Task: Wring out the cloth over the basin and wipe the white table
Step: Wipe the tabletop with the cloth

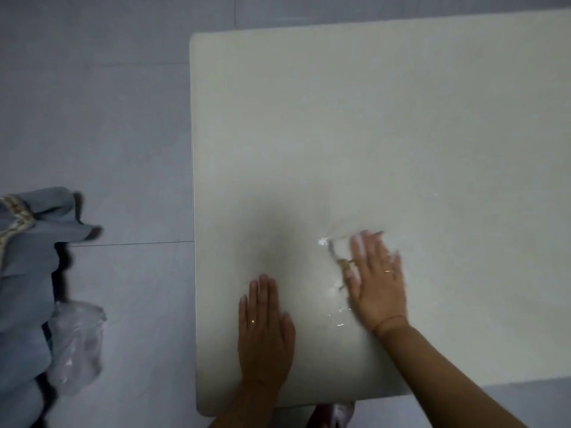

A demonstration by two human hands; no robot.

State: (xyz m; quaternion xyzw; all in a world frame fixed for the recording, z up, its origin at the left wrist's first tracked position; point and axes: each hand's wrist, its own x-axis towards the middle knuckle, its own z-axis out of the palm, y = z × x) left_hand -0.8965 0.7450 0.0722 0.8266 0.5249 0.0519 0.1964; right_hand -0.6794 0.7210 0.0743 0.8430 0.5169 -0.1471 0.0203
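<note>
The right hand [375,282] presses flat on a pale, blurred cloth [343,257] — fingers spread, pinning rather than gripping it, likely for a wiping stroke. The left hand [265,332], open and empty beside it, rests flat on the smooth white rectangular counter [370,134] — probably bracing.

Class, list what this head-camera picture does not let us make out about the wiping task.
- The cloth: mostly hidden under the blurred right hand; its size and colour are unclear.
- The basin: not in view.
- The blue fabric: cut off by the left edge.
- The white table: its right side runs out of frame.
- The left hand lies flat; nothing shows under it.
</note>
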